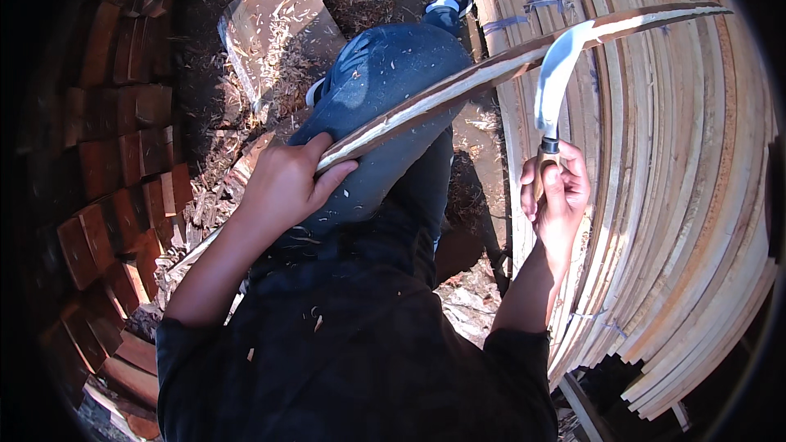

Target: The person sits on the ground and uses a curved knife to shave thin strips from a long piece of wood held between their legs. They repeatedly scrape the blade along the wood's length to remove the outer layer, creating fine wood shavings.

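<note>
A long, narrow strip of wood (pixel 442 98), pale on its upper face with dark brown edges, slants across my raised thigh toward the far right. My left hand (pixel 286 180) is closed around it beside the thigh, thumb along its near side. My right hand (pixel 559 188) grips the short handle of a sickle-like curved knife (pixel 557 74). Its bright blade points away from me, and the tip end overlaps the strip in this view; whether metal touches wood I cannot tell. Shavings dot my blue trousers (pixel 385 53) and dark shirt.
Many long, pale strips (pixel 663 180) lie stacked along my right, tied with blue bands (pixel 544 4). Brown wood blocks (pixel 106 221) are piled on the left. A broad, flat piece of wood (pixel 286 20) rests on the shaving-strewn ground beyond my leg.
</note>
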### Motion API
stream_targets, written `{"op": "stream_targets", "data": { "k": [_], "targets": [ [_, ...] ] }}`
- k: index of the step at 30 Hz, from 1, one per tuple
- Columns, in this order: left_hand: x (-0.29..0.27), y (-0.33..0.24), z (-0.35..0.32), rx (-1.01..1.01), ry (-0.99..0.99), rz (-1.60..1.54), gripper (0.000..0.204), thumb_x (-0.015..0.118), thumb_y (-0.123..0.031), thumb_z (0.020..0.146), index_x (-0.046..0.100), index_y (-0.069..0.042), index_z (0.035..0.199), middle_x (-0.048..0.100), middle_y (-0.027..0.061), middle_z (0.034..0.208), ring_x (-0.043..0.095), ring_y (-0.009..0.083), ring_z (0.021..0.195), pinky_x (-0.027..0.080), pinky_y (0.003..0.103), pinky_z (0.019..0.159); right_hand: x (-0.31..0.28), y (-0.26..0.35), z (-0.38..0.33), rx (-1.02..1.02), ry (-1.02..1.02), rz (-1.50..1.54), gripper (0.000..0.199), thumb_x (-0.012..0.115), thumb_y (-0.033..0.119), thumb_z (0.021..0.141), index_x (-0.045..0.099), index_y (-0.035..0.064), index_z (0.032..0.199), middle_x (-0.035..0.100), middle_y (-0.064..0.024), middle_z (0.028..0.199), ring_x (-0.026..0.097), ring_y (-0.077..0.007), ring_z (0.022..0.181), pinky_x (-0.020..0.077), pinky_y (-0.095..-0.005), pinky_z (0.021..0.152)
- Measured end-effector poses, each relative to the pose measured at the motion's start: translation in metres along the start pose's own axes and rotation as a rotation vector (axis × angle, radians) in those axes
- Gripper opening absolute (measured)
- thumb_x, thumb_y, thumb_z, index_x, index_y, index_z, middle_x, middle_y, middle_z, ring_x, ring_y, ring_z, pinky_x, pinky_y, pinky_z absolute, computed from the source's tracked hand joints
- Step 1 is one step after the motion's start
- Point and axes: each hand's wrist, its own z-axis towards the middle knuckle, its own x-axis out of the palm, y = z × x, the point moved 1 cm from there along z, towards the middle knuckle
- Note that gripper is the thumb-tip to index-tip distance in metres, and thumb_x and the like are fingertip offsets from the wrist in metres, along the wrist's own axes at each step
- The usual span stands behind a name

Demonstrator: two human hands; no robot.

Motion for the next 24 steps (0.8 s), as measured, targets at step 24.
{"op": "stream_targets", "data": {
  "k": [24],
  "targets": [
    [-0.01, 0.005, 0.012, 0.072, 0.094, 0.112, 0.033, 0.067, -0.034, 0.083, 0.06, -0.002, 0.085, 0.054, 0.0191, 0.058, 0.058, 0.0377, 0.058, 0.045, 0.043, 0.055, -0.001, -0.002, -0.024, 0.083, 0.141, -0.403, 0.033, 0.059, 0.01, 0.092, 0.051, 0.0029, 0.124, 0.063, -0.008, 0.078, 0.058, -0.0102, 0.066, 0.0435, -0.0218, 0.062]
  ]
}}
